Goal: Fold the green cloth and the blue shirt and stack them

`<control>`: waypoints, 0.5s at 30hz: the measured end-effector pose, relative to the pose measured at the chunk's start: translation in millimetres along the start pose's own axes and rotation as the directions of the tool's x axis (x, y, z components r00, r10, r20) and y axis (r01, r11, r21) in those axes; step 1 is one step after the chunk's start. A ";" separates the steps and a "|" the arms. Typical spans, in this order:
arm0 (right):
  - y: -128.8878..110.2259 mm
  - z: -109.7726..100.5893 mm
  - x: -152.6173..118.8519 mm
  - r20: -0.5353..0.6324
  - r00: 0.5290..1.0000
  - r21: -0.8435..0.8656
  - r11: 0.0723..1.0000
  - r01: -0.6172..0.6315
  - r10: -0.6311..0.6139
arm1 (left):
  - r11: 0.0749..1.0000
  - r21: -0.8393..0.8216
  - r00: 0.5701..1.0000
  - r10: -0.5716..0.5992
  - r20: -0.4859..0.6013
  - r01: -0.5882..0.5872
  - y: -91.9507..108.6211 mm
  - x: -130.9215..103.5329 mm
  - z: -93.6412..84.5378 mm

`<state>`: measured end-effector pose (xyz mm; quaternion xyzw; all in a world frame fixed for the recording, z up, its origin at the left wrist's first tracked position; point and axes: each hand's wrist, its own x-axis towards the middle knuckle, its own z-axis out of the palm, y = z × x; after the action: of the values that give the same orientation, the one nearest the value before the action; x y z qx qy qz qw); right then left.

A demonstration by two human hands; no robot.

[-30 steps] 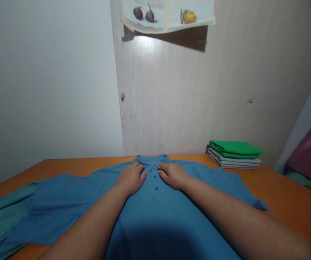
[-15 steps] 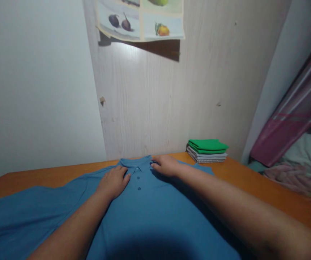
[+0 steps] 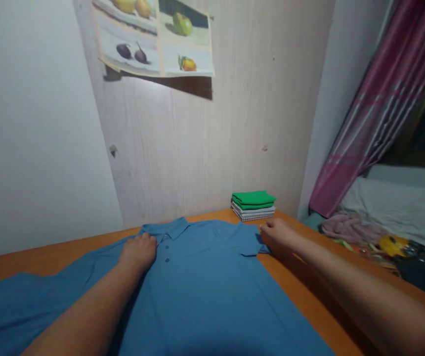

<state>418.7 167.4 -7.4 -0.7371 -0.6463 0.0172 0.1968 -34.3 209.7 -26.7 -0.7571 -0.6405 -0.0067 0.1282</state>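
Blue shirt (image 3: 212, 291) spread across a table (image 3: 30, 259).
The left hand (image 3: 138, 251), curled, rests on its front just below the collar (image 3: 177, 228); the right hand (image 3: 276, 232) is at a sleeve (image 3: 250, 241), near folded cloths (image 3: 253, 200) stacked by the table's far right corner.

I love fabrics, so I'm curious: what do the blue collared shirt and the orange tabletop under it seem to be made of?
The blue collared shirt looks like soft, matt fabric, perhaps cotton or a blend: it lies in shallow creases without shine. The smooth orange tabletop could be varnished wood or laminate; its colour is fairly even, with no clear grain to settle it.
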 end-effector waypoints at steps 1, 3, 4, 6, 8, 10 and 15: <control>6.7 1.6 -6.2 0.021 1.000 0.009 1.000 -0.008 0.007 | 1.000 -0.007 1.000 -0.017 0.015 0.017 2.4 0.4 -1.9; 16.7 6.9 -18.7 0.075 0.997 0.045 0.999 -0.002 -0.002 | 0.999 -0.029 0.998 -0.037 0.044 0.038 5.8 0.1 -5.4; 20.5 10.3 -24.7 0.107 0.994 0.075 0.997 0.016 -0.024 | 0.998 -0.046 0.997 -0.043 0.061 0.046 6.6 -0.9 -6.9; 26.4 17.3 -34.6 0.157 0.982 0.147 0.986 0.082 -0.105 | 0.994 -0.090 0.995 -0.045 0.094 0.054 5.8 -5.5 -9.7; 30.3 22.2 -41.2 0.161 0.971 0.180 0.973 0.145 -0.174 | 0.988 -0.146 0.993 -0.037 0.116 0.054 1.8 -14.7 -12.1; 32.4 23.3 -44.6 0.133 0.972 0.164 0.972 0.170 -0.192 | 0.979 -0.196 0.993 -0.040 0.109 0.061 -5.6 -29.1 -14.3; 27.1 12.6 -51.0 -0.062 0.998 0.068 0.997 0.035 -0.031 | 0.953 -0.260 0.988 -0.150 0.049 0.157 -37.0 -85.1 -26.2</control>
<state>432.4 119.5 -39.2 -0.7192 -0.6512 0.0139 0.2419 -81.4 127.4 -9.3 -0.7154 -0.6926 -0.0908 0.0165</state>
